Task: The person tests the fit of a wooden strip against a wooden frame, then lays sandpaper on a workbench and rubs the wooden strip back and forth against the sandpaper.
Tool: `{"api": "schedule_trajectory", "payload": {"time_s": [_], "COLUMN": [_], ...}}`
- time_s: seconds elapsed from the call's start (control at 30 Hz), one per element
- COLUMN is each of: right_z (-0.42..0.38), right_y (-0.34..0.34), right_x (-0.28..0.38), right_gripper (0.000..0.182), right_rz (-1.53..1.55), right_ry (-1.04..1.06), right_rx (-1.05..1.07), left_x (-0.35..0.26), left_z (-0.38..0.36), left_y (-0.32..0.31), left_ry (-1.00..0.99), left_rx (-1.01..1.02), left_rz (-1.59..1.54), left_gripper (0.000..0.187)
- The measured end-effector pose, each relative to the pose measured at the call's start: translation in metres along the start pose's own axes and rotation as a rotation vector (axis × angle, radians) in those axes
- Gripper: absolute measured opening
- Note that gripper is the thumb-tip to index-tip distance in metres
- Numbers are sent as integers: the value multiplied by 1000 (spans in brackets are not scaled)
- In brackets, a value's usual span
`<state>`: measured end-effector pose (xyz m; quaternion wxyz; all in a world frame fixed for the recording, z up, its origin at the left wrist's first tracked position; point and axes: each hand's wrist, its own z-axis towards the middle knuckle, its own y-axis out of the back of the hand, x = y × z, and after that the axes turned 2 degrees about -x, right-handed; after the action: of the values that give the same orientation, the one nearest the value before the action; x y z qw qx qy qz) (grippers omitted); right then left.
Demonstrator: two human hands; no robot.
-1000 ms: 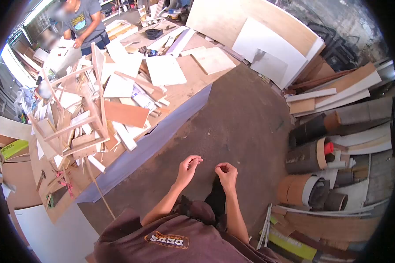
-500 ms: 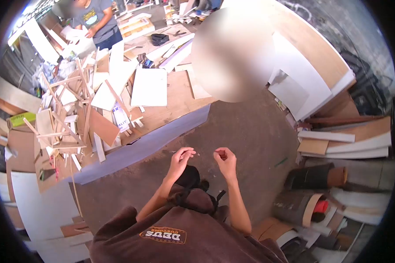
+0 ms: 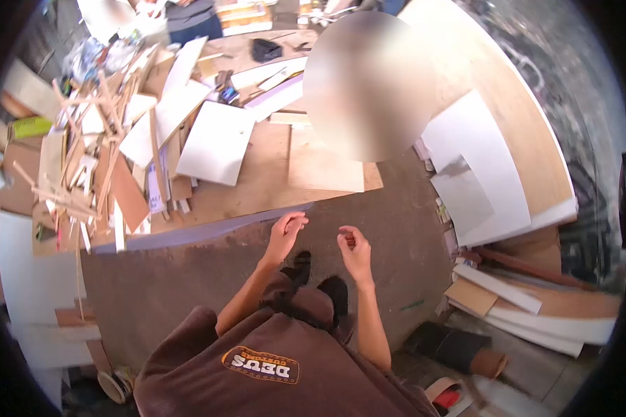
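My left hand (image 3: 285,235) hovers above the floor in front of the workbench, its fingers loosely bent and apart, with nothing visible in it. To its right, my right hand (image 3: 355,254) is also held in the air, fingers curled loosely with a gap at the thumb and no object showing. Neither hand touches anything. Nearest to them is the front edge of the wooden workbench (image 3: 268,174). On the bench lie a white panel (image 3: 215,142) and a thin plywood board (image 3: 325,167).
A heap of wood scraps (image 3: 108,139) covers the bench's left part. Large white sheets (image 3: 490,160) lean at the right. Dark rolls (image 3: 448,347) and stacked boards (image 3: 535,313) lie low on the right. A person (image 3: 191,21) stands behind the bench. A blurred oval hides the upper middle.
The view has tilted down and moved closer to the bench. My feet have shifted on the floor. Both hands keep nearly the same pose, and nothing has been picked up.
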<state>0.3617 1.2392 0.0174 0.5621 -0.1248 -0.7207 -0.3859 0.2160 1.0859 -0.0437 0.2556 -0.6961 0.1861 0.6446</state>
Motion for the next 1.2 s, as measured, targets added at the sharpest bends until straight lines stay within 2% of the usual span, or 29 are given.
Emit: {"api": "schedule_trajectory", "payload": {"time_s": [0.07,0.13,0.3,0.37,0.43,0.5,0.6,0.67,0.7,0.77,0.83,0.97,1.03,1.17,1.2], "right_z": [27,61,135,165,196,228,274,312,335,379,421,492,516,560,569], "right_y": [-7,-16,-77,-100,-131,-162,-208,-242,-270,-311,-363,-448,-487,-556,-567], "right_x": [-2,9,32,40,45,51,74,82,81,85,87,98,105,115,117], "right_gripper": [23,22,24,26,27,28,31,35,35,40,45,49,48,47,47], "right_rz": [-10,-24,-69,-107,-136,-156,-169,-203,-189,-224,-252,-264,-424,-540,-614], "right_ry": [87,86,168,234,433,430,428,423,423,599,585,659,736,747,673], "right_rx": [48,131,390,450,476,533,611,646,654,555,595,493,376,313,341], "left_x": [-13,-34,-39,-34,-36,-36,-45,-53,-47,-44,-32,-19,-11,5,9], "left_z": [8,14,24,33,48,72,118,152,173,217,260,345,379,437,448], "left_y": [9,14,57,71,81,96,120,134,150,172,205,255,277,315,321], "left_ry": [-27,6,46,-6,6,29,19,96,99,38,55,23,-12,10,35], "left_rx": [-89,-197,-487,-574,-654,-725,-751,-810,-818,-835,-841,-808,-816,-872,-877], "left_rz": [40,66,123,275,241,205,317,404,418,516,539,676,838,873,869], "left_gripper": [28,28,30,31,29,28,28,28,28,27,28,33,35,35,35]}}
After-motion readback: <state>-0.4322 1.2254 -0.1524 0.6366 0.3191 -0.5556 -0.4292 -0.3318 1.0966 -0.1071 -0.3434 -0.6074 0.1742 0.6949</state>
